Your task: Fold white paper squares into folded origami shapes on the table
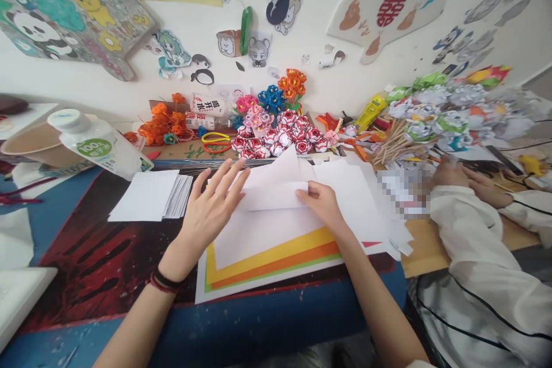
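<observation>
Two bare hands of yours meet over one folded white paper [276,196], which lies in front of you on the stack of sheets [265,241], near the middle of the table. Your right hand [319,200] pinches its right end between thumb and fingers; your left hand [218,201] is spread wide with nothing gripped, its fingers by the left end, though whether they touch it you cannot tell from this angle. As for progress, one straight fold runs across the paper; whether it is pressed flat doesn't show. The stack of white squares [149,195] to the left looks like finished pieces, while the flat sheets under your hands, with yellow, orange and green edges fanned toward you, look unworked. Mind the edges: beyond the paper, the red-and-white flowers [284,137] crowd close, and the white bottle [100,142] leans behind the squares. On your right, loose white sheets [345,187] sit just beside your hand, and past them a co-worker's hands [470,178] are busy, so that side is tight. Your best room is front left, where the dark red mat [103,264] lies bare between the squares and the table's blue near edge [276,313].
</observation>
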